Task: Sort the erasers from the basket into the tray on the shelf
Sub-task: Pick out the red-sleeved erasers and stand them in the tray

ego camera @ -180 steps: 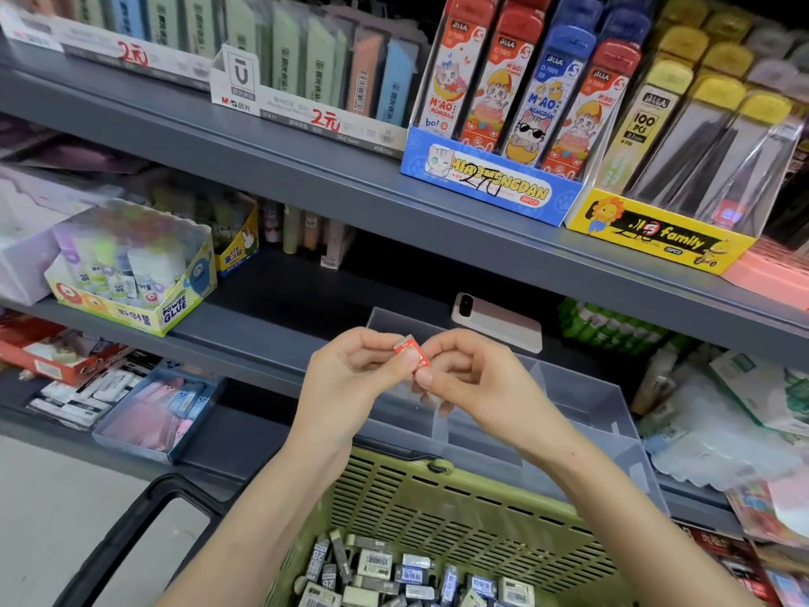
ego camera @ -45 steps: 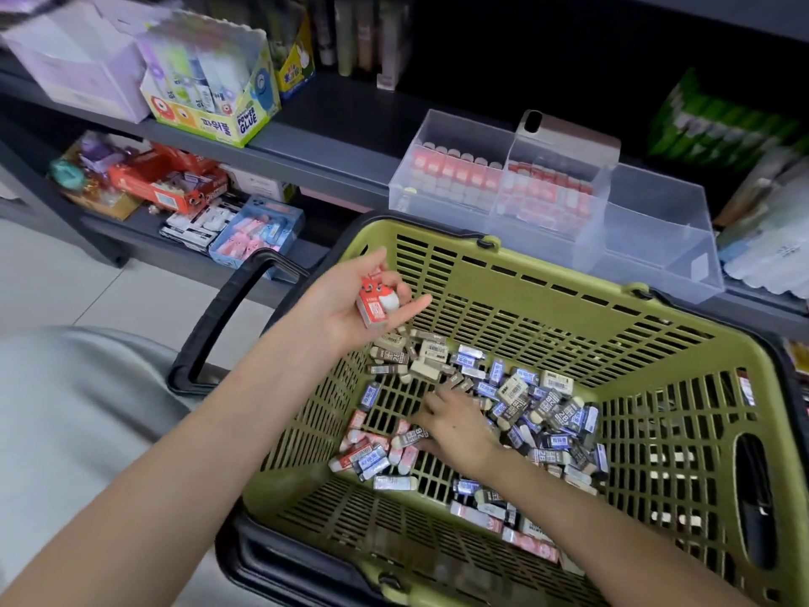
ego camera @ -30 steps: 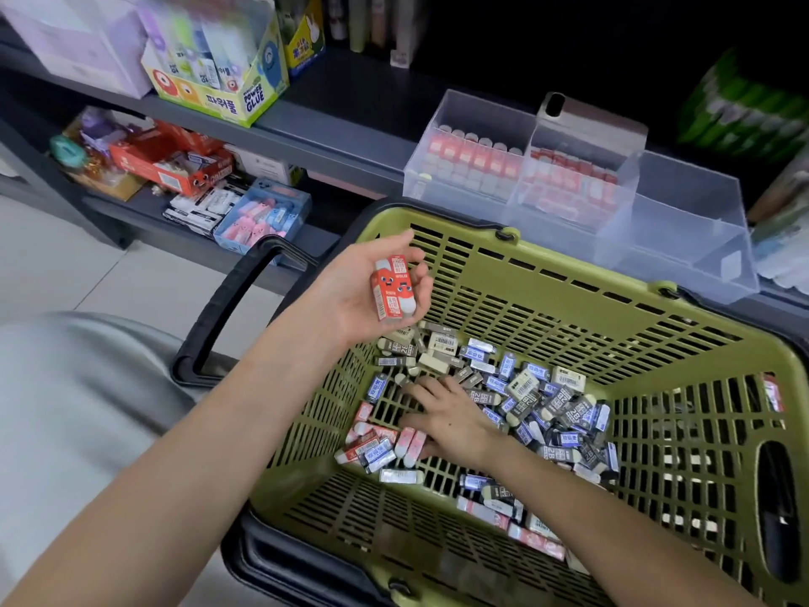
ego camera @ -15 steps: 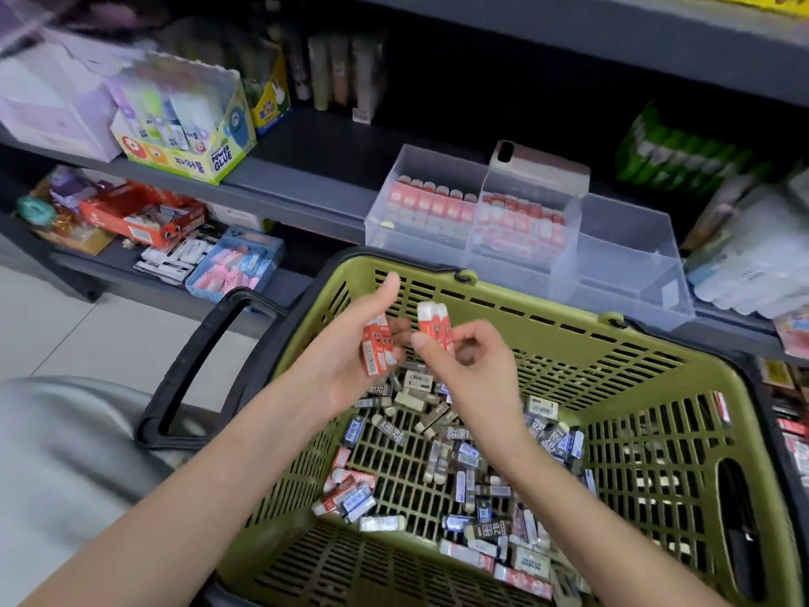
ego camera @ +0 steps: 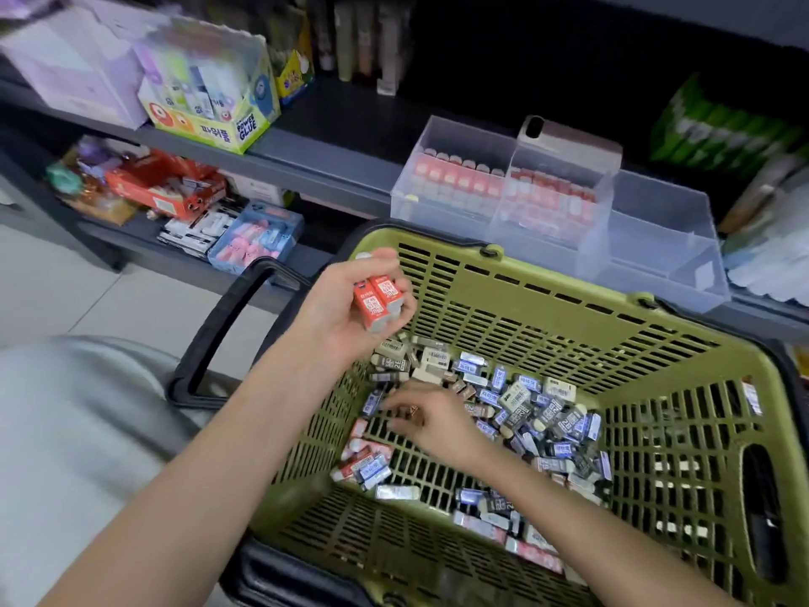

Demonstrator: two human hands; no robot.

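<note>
Left hand (ego camera: 346, 315), centre: grips red erasers (ego camera: 379, 300). Right hand (ego camera: 437, 424), below: inside green basket (ego camera: 547, 308) among loose erasers (ego camera: 525, 405); grasp blurred, cannot tell.

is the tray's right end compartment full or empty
Empty: the right compartment of the tray shows only bare plastic; the other two hold rows of red erasers.
</note>
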